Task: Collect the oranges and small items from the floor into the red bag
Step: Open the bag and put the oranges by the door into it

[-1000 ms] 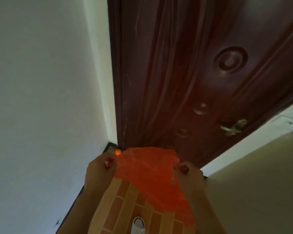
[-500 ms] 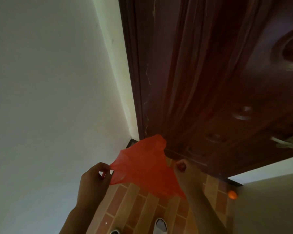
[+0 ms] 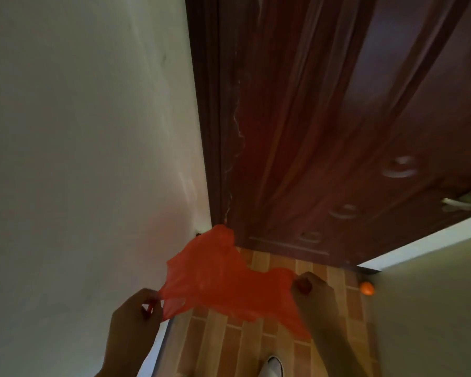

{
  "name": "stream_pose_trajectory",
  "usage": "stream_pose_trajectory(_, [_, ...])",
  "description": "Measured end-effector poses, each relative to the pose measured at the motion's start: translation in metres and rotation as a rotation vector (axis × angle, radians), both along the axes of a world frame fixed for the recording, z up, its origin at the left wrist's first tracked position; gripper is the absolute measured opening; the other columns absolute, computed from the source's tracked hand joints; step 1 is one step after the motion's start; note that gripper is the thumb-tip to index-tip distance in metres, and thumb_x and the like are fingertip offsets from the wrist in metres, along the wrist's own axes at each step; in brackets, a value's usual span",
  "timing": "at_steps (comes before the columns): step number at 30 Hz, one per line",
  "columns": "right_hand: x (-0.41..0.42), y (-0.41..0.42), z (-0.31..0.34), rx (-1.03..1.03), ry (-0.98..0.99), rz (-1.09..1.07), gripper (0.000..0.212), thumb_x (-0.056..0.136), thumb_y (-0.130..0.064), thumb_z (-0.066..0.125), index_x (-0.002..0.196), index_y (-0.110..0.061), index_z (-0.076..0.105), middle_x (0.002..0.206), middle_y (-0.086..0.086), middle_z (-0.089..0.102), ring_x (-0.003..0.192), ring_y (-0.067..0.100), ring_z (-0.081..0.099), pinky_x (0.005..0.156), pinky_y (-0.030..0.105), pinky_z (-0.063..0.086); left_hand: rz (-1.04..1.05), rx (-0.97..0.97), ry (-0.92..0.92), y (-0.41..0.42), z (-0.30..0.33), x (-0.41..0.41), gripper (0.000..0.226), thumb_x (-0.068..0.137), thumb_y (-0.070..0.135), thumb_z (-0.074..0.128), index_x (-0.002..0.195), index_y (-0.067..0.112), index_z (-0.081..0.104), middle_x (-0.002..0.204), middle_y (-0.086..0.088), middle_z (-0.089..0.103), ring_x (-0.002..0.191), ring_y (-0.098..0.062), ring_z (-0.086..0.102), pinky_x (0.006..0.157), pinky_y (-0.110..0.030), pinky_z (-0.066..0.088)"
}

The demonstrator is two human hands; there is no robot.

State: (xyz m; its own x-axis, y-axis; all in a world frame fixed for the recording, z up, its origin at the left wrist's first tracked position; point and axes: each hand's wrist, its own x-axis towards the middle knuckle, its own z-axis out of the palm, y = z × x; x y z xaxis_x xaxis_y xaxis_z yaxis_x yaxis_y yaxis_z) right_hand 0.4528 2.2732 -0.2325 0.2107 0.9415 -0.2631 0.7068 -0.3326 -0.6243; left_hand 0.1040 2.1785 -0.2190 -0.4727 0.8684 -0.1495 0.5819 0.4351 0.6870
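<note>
Compared with the picture half a second earlier, the red bag [image 3: 223, 278] is stretched wider between the hands, and the view is tilted a little further down, so that more of the brick-patterned floor [image 3: 259, 346] is shown. At the left, by the pale wall [image 3: 79, 159], the left hand [image 3: 136, 319] is closed in a pinch on one edge of the bag. In the middle, the thin film is held slack and flat above the floor, in front of the dark red door [image 3: 337, 131]; its mouth is not seen to be open, and nothing can be made out inside it. The right hand [image 3: 310, 292] is likewise closed on the opposite edge. At the far right, one orange [image 3: 367, 288] is seen lying on the floor against the wall, well apart from the bag. No other small items are visible. The task is judged to be at its start: the bag is only being opened, and the collecting is not yet done.
</note>
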Motion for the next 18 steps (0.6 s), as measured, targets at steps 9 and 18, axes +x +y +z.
stream_pose_trajectory(9, [-0.036,0.033,-0.124,-0.113,-0.053,-0.034,0.020,0.086,-0.016,0.070,0.077,-0.033,0.067,0.060,-0.013,0.065,0.049,0.004,0.060,0.047,0.028,0.048,-0.119,-0.163,0.055,0.041,-0.146,-0.032,0.044,0.078,0.002,0.081,0.074,0.040,0.059,0.066,0.019,0.065,0.055,0.001,0.063,0.057,-0.016,0.052])
stream_pose_trajectory(18, [-0.059,0.106,-0.280,-0.089,-0.050,0.062,0.021,0.089,-0.013,0.066,0.077,-0.031,0.068,0.060,-0.010,0.065,0.052,0.004,0.061,0.040,0.019,0.040,-0.145,-0.086,-0.038,0.136,-0.297,-0.015,0.028,0.087,0.012,0.077,0.081,0.035,0.063,0.068,0.015,0.066,0.056,-0.003,0.065,0.058,-0.028,0.058])
